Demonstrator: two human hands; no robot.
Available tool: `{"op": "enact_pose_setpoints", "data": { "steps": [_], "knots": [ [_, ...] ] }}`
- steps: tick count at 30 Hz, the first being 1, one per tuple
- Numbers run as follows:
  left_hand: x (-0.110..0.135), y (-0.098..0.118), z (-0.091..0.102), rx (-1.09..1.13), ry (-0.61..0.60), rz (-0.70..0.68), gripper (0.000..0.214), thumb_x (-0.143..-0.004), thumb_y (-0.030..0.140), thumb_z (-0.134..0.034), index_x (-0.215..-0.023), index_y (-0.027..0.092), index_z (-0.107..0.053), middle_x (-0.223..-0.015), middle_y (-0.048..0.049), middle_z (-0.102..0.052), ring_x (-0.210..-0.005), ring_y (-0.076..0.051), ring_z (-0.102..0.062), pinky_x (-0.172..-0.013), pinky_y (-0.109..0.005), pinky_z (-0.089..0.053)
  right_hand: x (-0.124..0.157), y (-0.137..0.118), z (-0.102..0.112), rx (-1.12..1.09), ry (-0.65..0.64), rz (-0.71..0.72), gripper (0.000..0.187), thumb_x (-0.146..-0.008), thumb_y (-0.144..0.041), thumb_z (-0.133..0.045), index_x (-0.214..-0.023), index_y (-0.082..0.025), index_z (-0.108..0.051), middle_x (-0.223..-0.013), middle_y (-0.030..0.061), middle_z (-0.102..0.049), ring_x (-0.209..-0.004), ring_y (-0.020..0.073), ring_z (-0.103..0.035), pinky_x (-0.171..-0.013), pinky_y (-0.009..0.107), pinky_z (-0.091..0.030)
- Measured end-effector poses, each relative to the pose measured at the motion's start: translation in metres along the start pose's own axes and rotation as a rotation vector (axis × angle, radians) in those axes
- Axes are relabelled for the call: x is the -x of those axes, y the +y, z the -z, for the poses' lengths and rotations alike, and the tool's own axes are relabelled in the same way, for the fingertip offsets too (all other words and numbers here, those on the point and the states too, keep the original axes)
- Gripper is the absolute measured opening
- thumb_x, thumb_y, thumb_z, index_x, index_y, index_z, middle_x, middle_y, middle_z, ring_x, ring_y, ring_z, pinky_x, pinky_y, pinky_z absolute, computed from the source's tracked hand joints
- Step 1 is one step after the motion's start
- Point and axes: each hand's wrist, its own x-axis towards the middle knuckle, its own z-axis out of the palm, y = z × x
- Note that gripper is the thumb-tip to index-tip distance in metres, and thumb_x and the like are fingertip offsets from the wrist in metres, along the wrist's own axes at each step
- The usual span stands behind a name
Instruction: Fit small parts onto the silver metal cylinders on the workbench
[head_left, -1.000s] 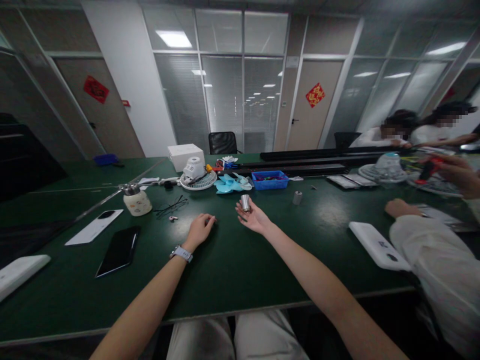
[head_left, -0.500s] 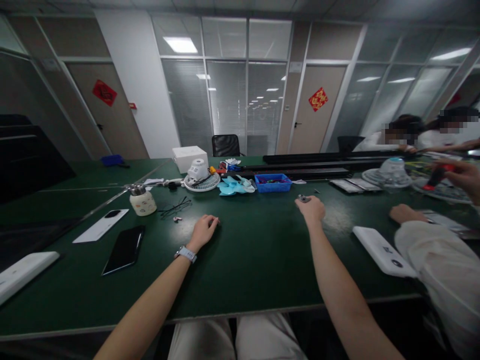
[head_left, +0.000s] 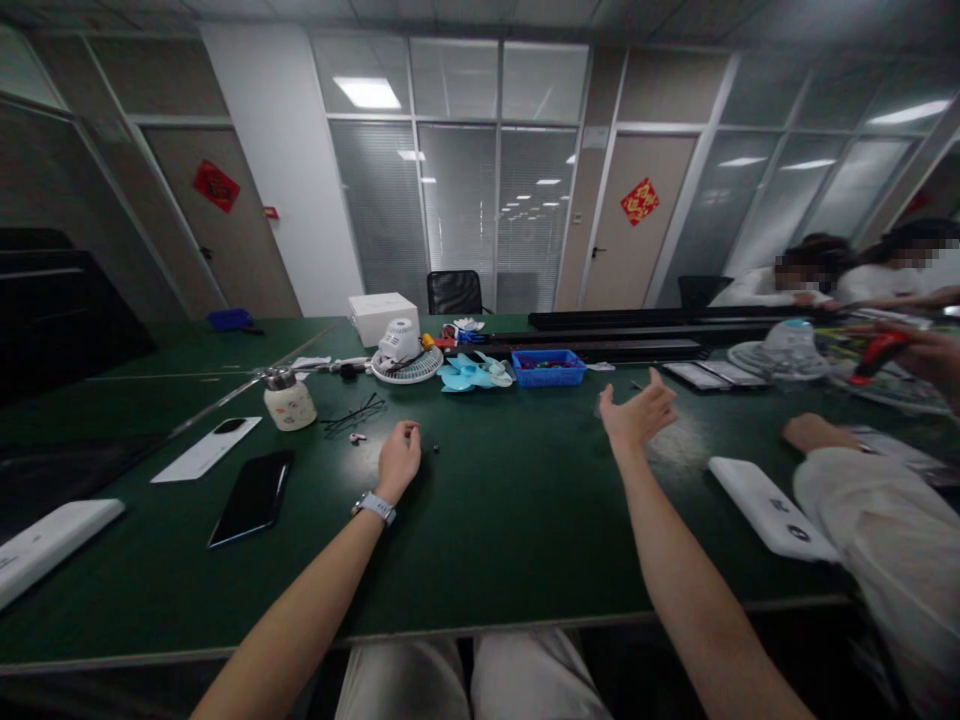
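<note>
My left hand (head_left: 397, 458) rests on the green table (head_left: 487, 520) with a watch on its wrist. Its fingers are curled and pinched together at the tips; whether they hold anything is too small to tell. A tiny dark piece (head_left: 436, 449) lies on the table just right of it. My right hand (head_left: 637, 412) is raised above the table farther right, palm up with the fingers spread and nothing in it. A faint grey blur shows just left of that hand.
A black phone (head_left: 252, 497), a white phone (head_left: 206, 449) and a white jar (head_left: 289, 403) lie to the left. Behind are a white fan (head_left: 405, 358), a blue fan blade (head_left: 472, 372) and a blue tray (head_left: 548, 367). A co-worker's hand (head_left: 814, 432) and a white device (head_left: 772, 508) are at the right.
My right hand carried a metal cylinder to the right, went down over the table, and has now lifted, empty and spread. My left hand's fingers have drawn up into a pinch.
</note>
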Motion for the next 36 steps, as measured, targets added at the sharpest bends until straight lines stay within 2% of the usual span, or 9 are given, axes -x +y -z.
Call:
{"op": "enact_pose_setpoints", "data": {
  "steps": [1,3,6,9,12,17,27,31,36],
  "knots": [
    [0.0,0.001,0.001,0.001,0.006,0.013,0.032,-0.089,0.032,-0.038,-0.108,0.017,-0.058,-0.099,-0.0109,-0.067,-0.082,-0.02,-0.063,-0.071,-0.03,-0.045,0.009,-0.018,0.003,-0.073,-0.031,0.11,0.066,-0.08,-0.044,-0.052,-0.136,-0.013,-0.036,-0.128,0.0239,-0.041,-0.123,0.0376,-0.035,-0.095,0.057,-0.026],
    [0.0,0.002,0.002,0.0,0.009,0.029,0.031,-0.088,0.031,-0.038,-0.107,0.017,-0.058,-0.098,-0.0108,-0.067,-0.082,-0.02,-0.063,-0.072,-0.03,-0.045,0.038,-0.054,0.004,-0.22,-0.229,0.338,0.05,-0.086,-0.046,-0.044,-0.129,-0.02,-0.047,-0.133,0.0171,-0.039,-0.126,0.0322,-0.032,-0.101,0.052,-0.023],
    [0.001,0.003,0.002,0.0,0.021,0.022,0.031,-0.087,0.029,-0.038,-0.106,0.017,-0.059,-0.097,-0.0103,-0.067,-0.082,-0.02,-0.063,-0.073,-0.03,-0.045,0.092,-0.099,-0.004,-0.368,-0.695,0.637,0.045,-0.087,-0.054,-0.041,-0.123,-0.033,-0.056,-0.144,0.0066,-0.033,-0.133,0.0278,-0.025,-0.105,0.047,-0.019],
    [0.002,0.001,0.002,0.015,0.044,0.023,0.031,-0.087,0.028,-0.037,-0.106,0.017,-0.058,-0.095,-0.0097,-0.067,-0.082,-0.02,-0.063,-0.074,-0.031,-0.045,0.132,-0.119,-0.013,-0.395,-1.075,0.754,0.049,-0.086,-0.062,-0.037,-0.126,-0.039,-0.053,-0.152,0.0004,-0.022,-0.139,0.0283,-0.01,-0.108,0.05,-0.012],
    [0.002,0.0,0.001,0.029,0.042,0.031,0.029,-0.086,0.027,-0.038,-0.104,0.017,-0.059,-0.095,-0.0094,-0.067,-0.082,-0.02,-0.063,-0.075,-0.032,-0.045,0.147,-0.122,-0.019,-0.379,-1.226,0.79,0.055,-0.086,-0.065,-0.032,-0.131,-0.037,-0.048,-0.153,0.0007,-0.02,-0.141,0.0279,-0.006,-0.109,0.051,-0.007],
    [0.0,-0.003,-0.002,0.033,0.019,0.006,0.027,-0.083,0.023,-0.04,-0.102,0.017,-0.059,-0.097,-0.0091,-0.067,-0.084,-0.02,-0.062,-0.077,-0.032,-0.045,0.149,-0.124,-0.026,-0.396,-1.263,0.873,0.061,-0.084,-0.067,-0.033,-0.134,-0.034,-0.046,-0.149,0.0011,-0.03,-0.14,0.0263,-0.014,-0.111,0.048,-0.008],
    [0.0,-0.006,-0.002,-0.001,-0.003,-0.01,0.025,-0.081,0.021,-0.042,-0.096,0.018,-0.062,-0.094,-0.0081,-0.067,-0.082,-0.02,-0.062,-0.076,-0.032,-0.045,0.147,-0.124,-0.022,-0.488,-1.226,0.861,0.056,-0.089,-0.058,-0.036,-0.134,-0.026,-0.047,-0.142,0.0037,-0.042,-0.137,0.0226,-0.026,-0.111,0.046,-0.014],
    [0.0,-0.005,-0.001,-0.013,-0.016,-0.034,0.025,-0.081,0.021,-0.042,-0.096,0.018,-0.062,-0.096,-0.0082,-0.067,-0.081,-0.019,-0.062,-0.075,-0.031,-0.045,0.11,-0.096,-0.014,-0.574,-1.07,0.771,0.048,-0.088,-0.053,-0.043,-0.13,-0.032,-0.05,-0.139,0.0011,-0.046,-0.134,0.022,-0.032,-0.11,0.048,-0.016],
    [0.0,-0.003,-0.001,-0.022,-0.034,-0.023,0.024,-0.082,0.02,-0.043,-0.096,0.018,-0.062,-0.094,-0.008,-0.067,-0.081,-0.019,-0.062,-0.073,-0.03,-0.045,0.028,-0.021,-0.007,-0.478,-0.7,0.617,0.043,-0.088,-0.045,-0.046,-0.125,-0.026,-0.056,-0.13,0.0063,-0.055,-0.126,0.0234,-0.044,-0.108,0.049,-0.025]
  ]
}}
